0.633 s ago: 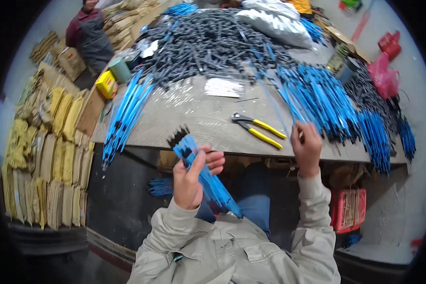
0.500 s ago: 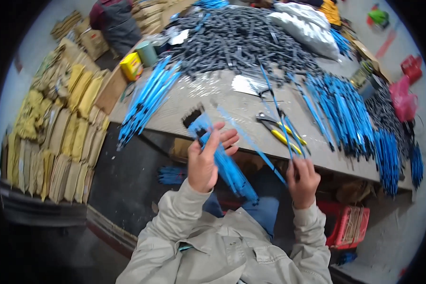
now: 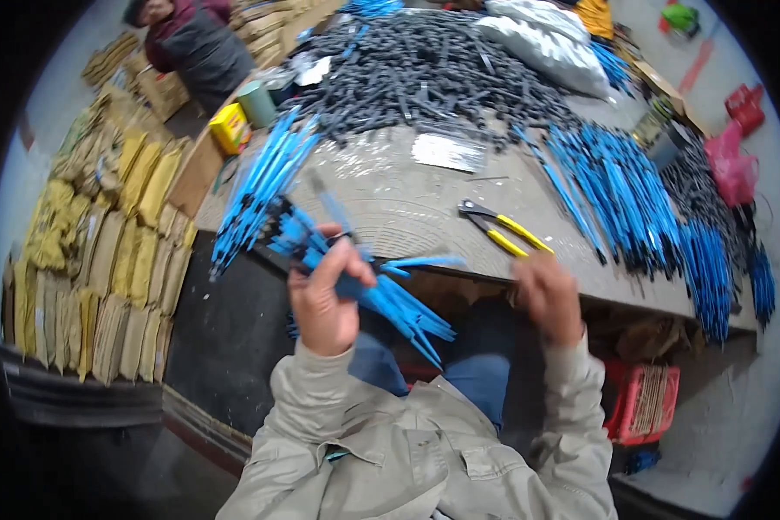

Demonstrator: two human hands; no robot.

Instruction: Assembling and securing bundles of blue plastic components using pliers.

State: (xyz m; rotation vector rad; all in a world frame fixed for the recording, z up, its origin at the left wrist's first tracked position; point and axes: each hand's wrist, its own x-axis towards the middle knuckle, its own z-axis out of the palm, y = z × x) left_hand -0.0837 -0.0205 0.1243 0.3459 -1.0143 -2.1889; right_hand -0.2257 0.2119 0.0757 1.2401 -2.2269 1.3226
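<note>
My left hand (image 3: 325, 299) is closed round a bundle of long thin blue strips with black ends (image 3: 399, 312), held slanting over my lap at the table's near edge. One blurred blue strip sticks out of it to the right. My right hand (image 3: 548, 295), smeared by motion, is just below the handles of yellow-handled pliers (image 3: 504, 227) lying on the table; its fingers cannot be made out, and no strip shows in it. Further left lies a loose pile of the same blue strips (image 3: 264, 191). Several more rows of them (image 3: 620, 204) lie on the right.
A large heap of dark grey short pieces (image 3: 425, 74) covers the table's far part. Nearby are a white label sheet (image 3: 449, 152), a yellow box (image 3: 230, 128) and a silvery sack (image 3: 546, 52). Bundled sacks (image 3: 113, 260) stand at left; another person (image 3: 195, 48) stands behind them.
My left hand has moved left with its bundle and closed round it. The long strips pinched in my right hand are no longer there. The other person has come further into view.
</note>
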